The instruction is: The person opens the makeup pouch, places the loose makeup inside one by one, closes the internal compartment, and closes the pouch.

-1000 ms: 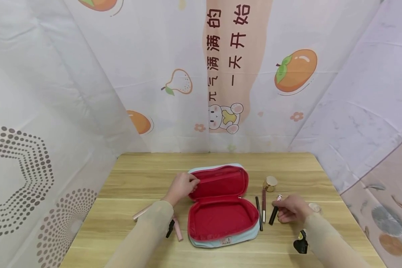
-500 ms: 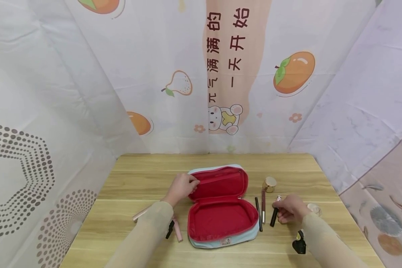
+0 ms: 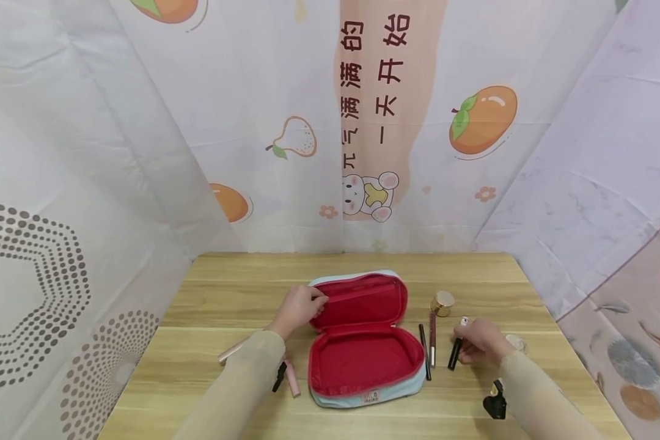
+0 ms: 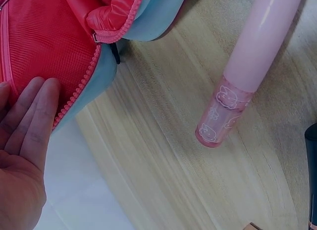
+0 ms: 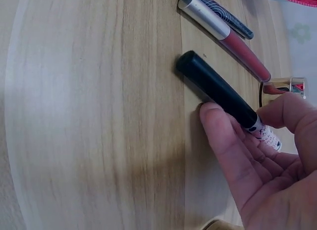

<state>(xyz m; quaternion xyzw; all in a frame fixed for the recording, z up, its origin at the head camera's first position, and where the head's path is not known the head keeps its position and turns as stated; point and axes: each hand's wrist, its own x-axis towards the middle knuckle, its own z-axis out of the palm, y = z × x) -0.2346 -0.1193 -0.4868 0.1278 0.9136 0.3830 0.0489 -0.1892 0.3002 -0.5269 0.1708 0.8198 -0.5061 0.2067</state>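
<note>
A light-blue makeup pouch (image 3: pixel 367 360) with red lining lies unzipped, its lid (image 3: pixel 363 302) folded back. My left hand (image 3: pixel 302 304) rests at the lid's left edge; in the left wrist view its fairly straight fingers (image 4: pixel 37 111) touch the red mesh lining. To the right of the pouch, my right hand (image 3: pixel 481 339) pinches a black-capped cosmetic tube (image 5: pixel 218 88) with a white patterned end between thumb and fingers. The tube is tilted, close over the table. A dark red lip gloss tube (image 5: pixel 247 54) and a slim black pencil (image 3: pixel 425 351) lie beside it.
A gold-lidded jar (image 3: pixel 442 303) stands behind the tubes. A clear round container (image 3: pixel 517 343) and a black item (image 3: pixel 495 400) lie around my right forearm. On the left, a pink tube (image 4: pixel 242 56) and a small black item (image 3: pixel 279 376) lie near my sleeve.
My right hand has shifted slightly right with the black-capped tube, whose white end now sits higher. My left hand has stayed at the pouch lid.
</note>
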